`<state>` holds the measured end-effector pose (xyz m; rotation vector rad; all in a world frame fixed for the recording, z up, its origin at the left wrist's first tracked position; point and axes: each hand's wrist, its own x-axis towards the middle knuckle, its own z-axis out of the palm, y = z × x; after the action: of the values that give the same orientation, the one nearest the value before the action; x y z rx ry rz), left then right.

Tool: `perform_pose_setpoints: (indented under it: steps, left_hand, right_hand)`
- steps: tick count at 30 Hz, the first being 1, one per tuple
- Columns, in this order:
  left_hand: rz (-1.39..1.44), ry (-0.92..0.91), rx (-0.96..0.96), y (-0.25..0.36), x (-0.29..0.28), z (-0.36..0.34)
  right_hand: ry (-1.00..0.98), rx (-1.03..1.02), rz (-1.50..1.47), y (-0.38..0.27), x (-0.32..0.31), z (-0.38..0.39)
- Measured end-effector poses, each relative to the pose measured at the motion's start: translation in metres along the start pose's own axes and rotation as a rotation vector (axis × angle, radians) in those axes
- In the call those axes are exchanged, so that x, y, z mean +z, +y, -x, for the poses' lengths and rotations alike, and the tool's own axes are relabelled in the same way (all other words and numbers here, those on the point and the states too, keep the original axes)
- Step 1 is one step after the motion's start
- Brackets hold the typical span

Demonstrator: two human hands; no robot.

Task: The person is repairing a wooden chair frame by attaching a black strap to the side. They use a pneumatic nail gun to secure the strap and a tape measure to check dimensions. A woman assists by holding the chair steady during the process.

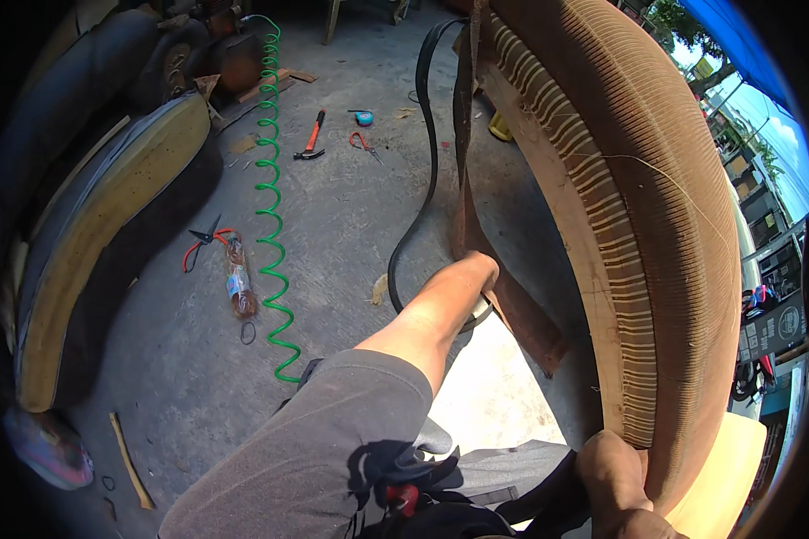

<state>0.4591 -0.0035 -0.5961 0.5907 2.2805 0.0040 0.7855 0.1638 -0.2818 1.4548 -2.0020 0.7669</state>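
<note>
Far left of the frame: curved tan piece (108,260), leaning. Lower left: pale stick (130,463), on the floor. Left of centre: red-handled shears (207,236); clear bottle-shaped pack (236,278), brownish contents; green coiled hose (270,225). Upper centre: hammer (314,135); blue tape measure (363,118); red-handled tool (364,145). Centre: black band (431,126); bare leg (431,314); brown strip (466,198), hanging.

Right of the frame, upper edge to lower: curved padded piece (688,216), brown ribbed cover, pleated edge, loose thread. Handling, judged: bulky, soft outside, stiff beneath; best held by the pale inner side, clear of pleats.

Lower right: one shaded hand (609,463) at its lower end; fingers hidden, grip and side cannot be told. Other hand: not distinguishable.
</note>
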Motion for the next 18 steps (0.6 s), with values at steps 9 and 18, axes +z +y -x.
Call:
perform_pose_setpoints:
  steps: [9,18]
  left_hand:
    - [0.019,0.055,0.006,0.015,-0.009,0.028]
    - [0.012,0.086,0.031,0.03,-0.017,0.028]
  right_hand:
    - [0.02,-0.008,0.017,0.001,0.002,0.004]
    - [0.016,-0.018,0.025,0.006,0.005,0.005]
